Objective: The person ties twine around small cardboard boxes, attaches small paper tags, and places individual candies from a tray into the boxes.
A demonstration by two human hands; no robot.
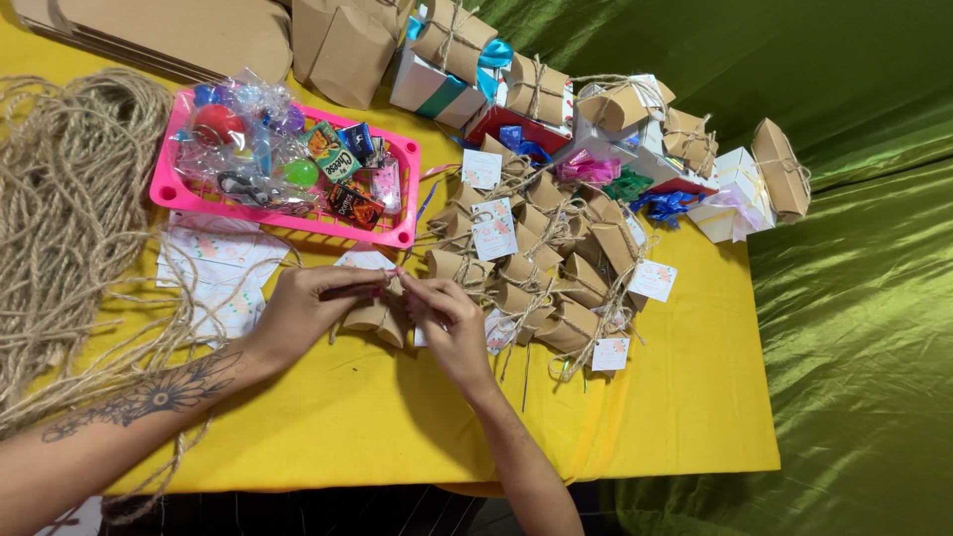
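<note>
Yellow tablecloth (397,417), shiny green fabric (854,328) at three o'clock, pink basket (298,223) at eleven, brown kraft boxes (556,268), beige twine (69,199) at nine.

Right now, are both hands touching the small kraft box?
Touching. The head view shows the left hand cupped round the kraft box and the right hand lying over its other end, fingertips pinching at its top.

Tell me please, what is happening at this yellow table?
A person works with two bare hands over a small brown kraft-paper favour box on the yellow tablecloth. The left hand and the right hand meet above the box, and their fingers pinch something thin at its top; it is too small to identify. A pile of similar tied boxes with white tags lies right of the hands. A pink plastic basket of small toys and sweets and a bundle of jute twine lie to the left.
</note>
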